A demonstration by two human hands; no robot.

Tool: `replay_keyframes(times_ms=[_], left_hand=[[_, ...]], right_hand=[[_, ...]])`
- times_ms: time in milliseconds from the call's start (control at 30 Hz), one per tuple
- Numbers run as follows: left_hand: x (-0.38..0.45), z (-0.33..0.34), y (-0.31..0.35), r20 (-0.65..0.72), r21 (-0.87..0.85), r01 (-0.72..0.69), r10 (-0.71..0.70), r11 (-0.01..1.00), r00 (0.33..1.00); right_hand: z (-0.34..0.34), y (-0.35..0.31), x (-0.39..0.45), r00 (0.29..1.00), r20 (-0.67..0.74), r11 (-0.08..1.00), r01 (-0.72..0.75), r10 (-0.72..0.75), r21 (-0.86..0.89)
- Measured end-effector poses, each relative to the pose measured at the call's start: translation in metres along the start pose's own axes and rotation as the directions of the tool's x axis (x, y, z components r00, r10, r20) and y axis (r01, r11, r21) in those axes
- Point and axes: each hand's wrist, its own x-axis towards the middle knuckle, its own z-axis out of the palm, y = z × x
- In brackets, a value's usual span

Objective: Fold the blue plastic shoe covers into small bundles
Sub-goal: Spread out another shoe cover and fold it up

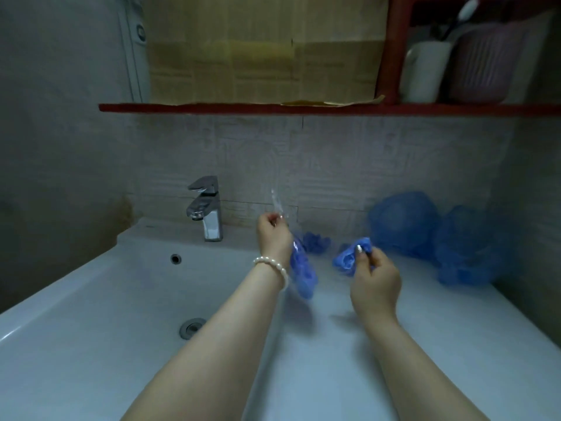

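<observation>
Your left hand [273,235] is raised above the back edge of the surface [425,344], fingers curled and pinching a clear plastic wrapper [277,202] that sticks up toward the wall; a blue shoe cover [303,275] hangs below that wrist, beside the pearl bracelet [277,267], though you cannot tell exactly how it is held. Your right hand [375,281] hovers just to the right, thumb and fingers pinching a crumpled blue bundle [349,258] clear of the surface. Between the two hands, near the back edge, a small blue bundle [315,242] lies against the wall. In the back right corner, two puffy blue bags [403,226] [464,247] stand side by side, touching the wall and crowding that corner. The sink basin [91,314] drops away to your left, with its drain [191,328] near your left forearm and the faucet [206,211] at its back edge. Open room lies along the near right stretch of the surface, under and beside your right forearm.
</observation>
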Motion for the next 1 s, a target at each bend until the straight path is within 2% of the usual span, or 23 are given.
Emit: replay_keyframes(times_ms=[100,200,300,367,467,567,633,733,800,867,900,1000], left_hand=[[-0.001,0.043,0.013,0.032,-0.179,0.118,-0.114,0.977,0.993],[-0.010,0.061,-0.002,0.093,-0.243,0.236,-0.220,0.941,0.971],[-0.023,0.051,-0.023,0.045,-0.034,0.212,-0.210,0.977,0.977],[-0.035,0.037,-0.028,-0.023,0.101,0.151,-0.150,0.983,0.988],[-0.045,0.017,-0.026,-0.074,0.170,0.084,-0.072,0.982,0.995],[-0.049,0.001,-0.024,-0.075,0.056,0.160,-0.156,0.986,0.985],[-0.055,-0.006,-0.027,-0.013,-0.070,0.261,-0.263,0.963,0.965],[-0.067,-0.009,-0.036,0.174,-0.106,0.395,-0.374,0.912,0.911],[-0.071,-0.009,-0.040,0.295,-0.104,0.462,-0.417,0.881,0.860],[-0.072,-0.010,-0.040,0.361,-0.122,0.504,-0.435,0.855,0.825],[-0.072,-0.011,-0.038,0.371,-0.134,0.511,-0.435,0.849,0.820],[-0.070,-0.017,-0.036,0.367,-0.155,0.469,-0.389,0.870,0.845]], right_hand=[[-0.028,0.020,0.009,0.997,-0.048,0.996,-0.065,0.062,-0.061],[-0.044,0.026,0.020,0.972,-0.062,0.974,-0.224,0.226,0.044],[-0.047,0.024,0.028,0.953,-0.074,0.952,-0.286,0.295,0.114],[-0.047,0.020,0.030,0.928,-0.053,0.906,-0.347,0.370,0.242],[-0.051,0.008,0.031,0.863,0.100,0.770,-0.489,0.494,0.410],[-0.051,-0.002,0.028,0.805,0.322,0.732,-0.589,0.498,0.342],[-0.052,-0.010,0.026,0.775,0.418,0.732,-0.611,0.473,0.303],[-0.064,-0.022,0.028,0.763,0.499,0.706,-0.613,0.412,0.355],[-0.070,-0.031,0.026,0.693,0.618,0.685,-0.653,0.371,0.322],[-0.066,-0.029,0.022,0.613,0.693,0.706,-0.676,0.380,0.210],[-0.061,-0.024,0.021,0.604,0.682,0.714,-0.679,0.413,0.170],[-0.044,0.000,0.020,0.664,0.562,0.720,-0.674,0.493,0.164]])
